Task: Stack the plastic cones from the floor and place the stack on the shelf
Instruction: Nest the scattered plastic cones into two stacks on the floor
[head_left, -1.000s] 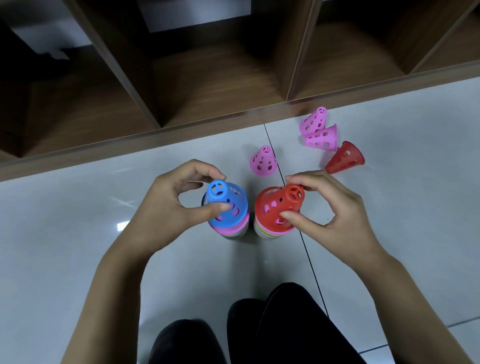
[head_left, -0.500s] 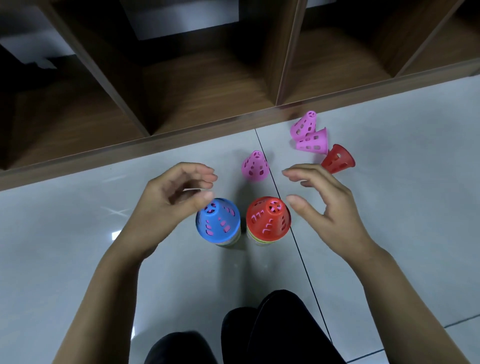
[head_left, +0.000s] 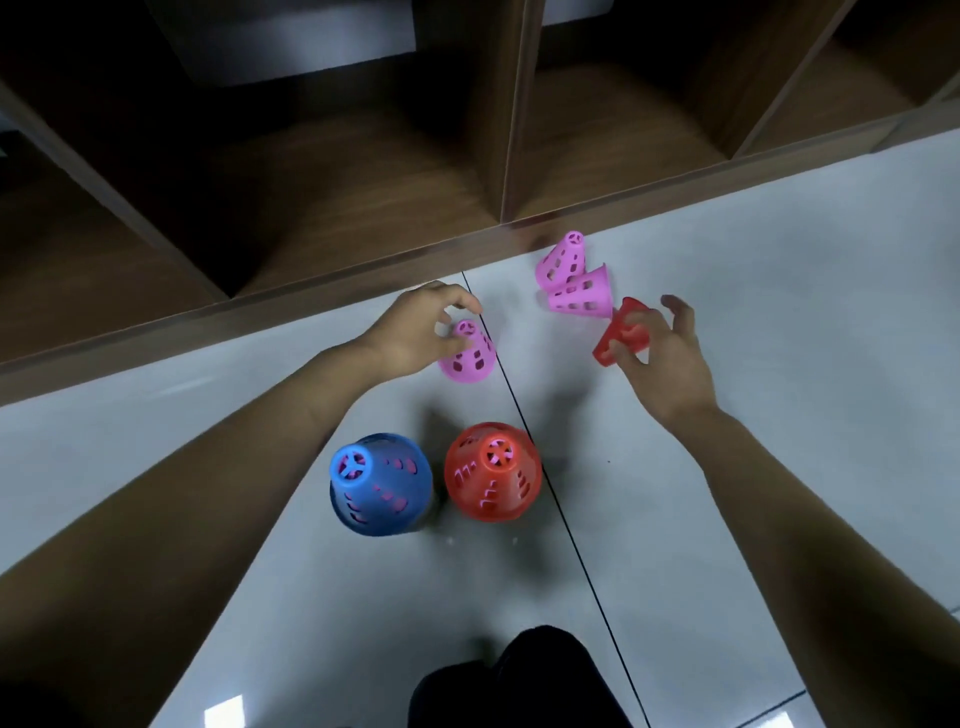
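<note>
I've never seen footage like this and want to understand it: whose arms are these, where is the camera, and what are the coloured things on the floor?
No machine here: these are a person's two bare arms, filmed by a wide-angle camera worn on their head, looking forward and down. Their dark-clad knees show at the bottom. On the grey floor stand two stacks of perforated plastic cones, a blue-topped stack and a red-topped stack. The left hand grips a standing pink cone near its tip. The right hand closes its fingers round a red cone lying on its side. A pair of pink cones lies on the floor nearby, just in front of the wooden shelf.
</note>
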